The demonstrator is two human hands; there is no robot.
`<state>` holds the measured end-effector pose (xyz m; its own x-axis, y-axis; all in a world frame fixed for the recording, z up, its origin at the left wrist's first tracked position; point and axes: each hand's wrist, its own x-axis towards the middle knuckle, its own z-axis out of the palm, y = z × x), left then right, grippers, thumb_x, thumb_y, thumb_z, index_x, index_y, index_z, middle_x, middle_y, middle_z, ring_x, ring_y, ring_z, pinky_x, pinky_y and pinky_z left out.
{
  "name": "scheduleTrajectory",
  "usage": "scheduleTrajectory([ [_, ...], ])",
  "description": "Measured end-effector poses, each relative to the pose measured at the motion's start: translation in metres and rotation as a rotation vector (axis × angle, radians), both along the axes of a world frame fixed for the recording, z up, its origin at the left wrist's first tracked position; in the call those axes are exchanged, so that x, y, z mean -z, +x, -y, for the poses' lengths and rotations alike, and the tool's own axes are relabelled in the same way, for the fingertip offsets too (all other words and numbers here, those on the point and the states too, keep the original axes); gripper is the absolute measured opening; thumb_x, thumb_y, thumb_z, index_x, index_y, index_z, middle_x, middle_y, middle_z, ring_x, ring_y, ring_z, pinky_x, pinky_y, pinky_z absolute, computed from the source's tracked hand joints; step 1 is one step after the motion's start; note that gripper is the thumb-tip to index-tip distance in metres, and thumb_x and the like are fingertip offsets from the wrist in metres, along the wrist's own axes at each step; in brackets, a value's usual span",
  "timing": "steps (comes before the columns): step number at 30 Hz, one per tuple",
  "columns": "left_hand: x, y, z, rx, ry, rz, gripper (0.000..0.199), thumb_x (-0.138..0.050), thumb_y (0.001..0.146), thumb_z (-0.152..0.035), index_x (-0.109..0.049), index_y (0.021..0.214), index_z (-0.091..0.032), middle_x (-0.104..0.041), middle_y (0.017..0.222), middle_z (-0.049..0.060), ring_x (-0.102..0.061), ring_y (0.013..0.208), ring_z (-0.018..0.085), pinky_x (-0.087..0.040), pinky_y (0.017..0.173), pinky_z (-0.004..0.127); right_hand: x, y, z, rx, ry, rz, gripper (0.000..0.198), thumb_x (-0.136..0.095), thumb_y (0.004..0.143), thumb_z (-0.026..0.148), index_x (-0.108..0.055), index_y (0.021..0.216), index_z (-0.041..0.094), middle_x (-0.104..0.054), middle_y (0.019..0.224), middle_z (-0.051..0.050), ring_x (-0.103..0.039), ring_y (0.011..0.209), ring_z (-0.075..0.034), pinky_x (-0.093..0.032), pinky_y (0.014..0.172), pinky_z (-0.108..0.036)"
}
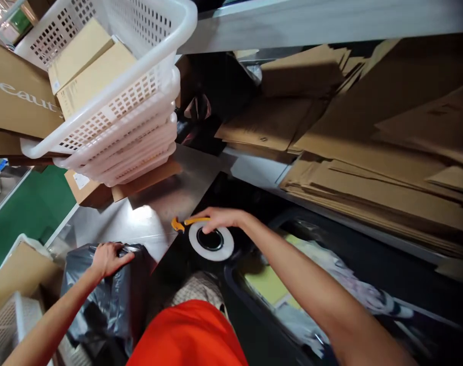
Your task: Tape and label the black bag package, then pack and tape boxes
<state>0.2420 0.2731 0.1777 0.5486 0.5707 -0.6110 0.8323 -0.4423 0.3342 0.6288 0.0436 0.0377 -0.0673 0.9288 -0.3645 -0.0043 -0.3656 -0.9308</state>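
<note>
Two hands at a steel counter [155, 218].
Left hand [108, 258] grips a black bag [113, 300]; right hand [220, 218] holds a tape roll [211, 243] with its orange dispenser [183, 222].

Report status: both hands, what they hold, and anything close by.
Left hand grips black bag. Right hand on tape dispenser. Stacked white baskets sit beyond on the steel table.

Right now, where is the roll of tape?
In the head view the roll of tape lies at centre, at the steel table's near edge, under the right hand, beside a yellow-handled cutter.
</note>
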Motion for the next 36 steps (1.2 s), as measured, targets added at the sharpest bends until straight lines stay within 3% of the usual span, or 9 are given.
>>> scheduleTrajectory([
  [4, 0.014, -0.064, 0.010, 0.497, 0.490, 0.239, 0.094, -0.060, 0.080, -0.084, -0.058, 0.145, -0.017, -0.065, 0.142, 0.018, -0.056, 0.134, 0.039, -0.026, 0.123, 0.060, 0.015, -0.064, 0.064, -0.103, -0.052, -0.010, 0.087, -0.085, 0.065, 0.044, -0.062, 0.146, 0.021, -0.078, 0.113, -0.004, -0.070, 0.098, -0.027, -0.057, 0.090, -0.034],
  [8, 0.021, -0.095, 0.006, 0.605, 0.643, 0.311, 0.107, -0.059, 0.078, -0.088, -0.046, 0.154, -0.015, -0.059, 0.148, 0.020, -0.050, 0.139, 0.039, -0.020, 0.125, 0.062, 0.024, -0.152, 0.115, 0.027, -0.079, -0.183, 0.092, -0.082, 0.069, 0.047, -0.054, 0.153, 0.021, -0.074, 0.128, -0.007, -0.068, 0.111, -0.032, -0.056, 0.099, -0.041],
  [13, 0.023, -0.085, 0.004, 0.576, 0.652, 0.286, 0.104, -0.058, 0.078, -0.088, -0.049, 0.152, -0.016, -0.060, 0.143, 0.020, -0.051, 0.138, 0.039, -0.020, 0.125, 0.063, 0.026, -0.264, 0.131, 0.195, -0.090, -0.326, 0.095, -0.083, 0.070, 0.042, -0.048, 0.157, 0.022, -0.074, 0.127, -0.008, -0.068, 0.110, -0.031, -0.056, 0.099, -0.044],
  [17, 0.019, -0.094, 0.006, 0.564, 0.648, 0.312, 0.105, -0.054, 0.083, -0.086, -0.038, 0.160, -0.016, -0.046, 0.159, 0.023, -0.038, 0.150, 0.043, -0.016, 0.127, 0.066, 0.034, -0.353, 0.116, 0.321, -0.044, -0.494, 0.095, -0.086, 0.071, 0.042, -0.047, 0.157, 0.028, -0.070, 0.136, -0.007, -0.067, 0.116, -0.031, -0.055, 0.104, -0.046],
  [21, 0.004, -0.144, 0.009, 1.000, 0.414, 0.322, 0.111, -0.049, 0.082, -0.089, -0.024, 0.167, -0.021, -0.027, 0.171, 0.021, -0.022, 0.158, 0.045, -0.003, 0.127, 0.069, 0.046, -0.410, 0.102, 0.505, -0.006, -0.591, 0.098, -0.087, 0.069, 0.047, -0.047, 0.157, 0.030, -0.059, 0.152, -0.007, -0.065, 0.122, -0.031, -0.052, 0.109, -0.048],
  [24, 0.002, -0.184, 0.006, 1.190, 0.395, 0.212, 0.100, -0.058, 0.086, -0.076, -0.025, 0.166, -0.027, -0.032, 0.170, 0.018, -0.023, 0.157, 0.045, 0.011, 0.122, 0.074, 0.050, -0.417, 0.099, 0.523, -0.004, -0.541, 0.094, -0.084, 0.069, 0.046, -0.049, 0.156, 0.030, -0.061, 0.150, -0.008, -0.069, 0.115, -0.032, -0.054, 0.105, -0.051],
  [28, 0.015, -0.198, 0.001, 1.156, 0.462, 0.116, 0.095, -0.070, 0.081, -0.050, -0.029, 0.165, -0.031, -0.034, 0.170, 0.017, -0.023, 0.157, 0.047, 0.013, 0.116, 0.080, 0.045, -0.398, 0.091, 0.513, -0.002, -0.421, 0.087, -0.083, 0.068, 0.048, -0.058, 0.149, 0.031, -0.064, 0.147, -0.007, -0.066, 0.122, -0.036, -0.049, 0.111, -0.055],
  [32, 0.019, -0.172, 0.004, 1.023, 0.499, 0.098, 0.090, -0.065, 0.086, -0.046, -0.027, 0.166, -0.030, -0.025, 0.173, 0.016, -0.017, 0.159, 0.045, 0.009, 0.116, 0.082, 0.034, -0.342, 0.048, 0.495, -0.013, -0.364, 0.088, -0.084, 0.065, 0.048, -0.061, 0.147, 0.026, -0.065, 0.146, -0.008, -0.061, 0.131, -0.038, -0.042, 0.118, -0.055],
  [36, 0.018, -0.127, 0.013, 0.756, 0.604, 0.083, 0.084, -0.059, 0.093, -0.048, -0.024, 0.166, -0.026, -0.014, 0.175, 0.014, -0.011, 0.161, 0.043, -0.003, 0.117, 0.084, 0.013, -0.242, -0.007, 0.410, 0.017, -0.308, 0.077, -0.089, 0.061, 0.047, -0.073, 0.132, 0.021, -0.069, 0.141, -0.009, -0.061, 0.131, -0.037, -0.040, 0.121, -0.053],
])
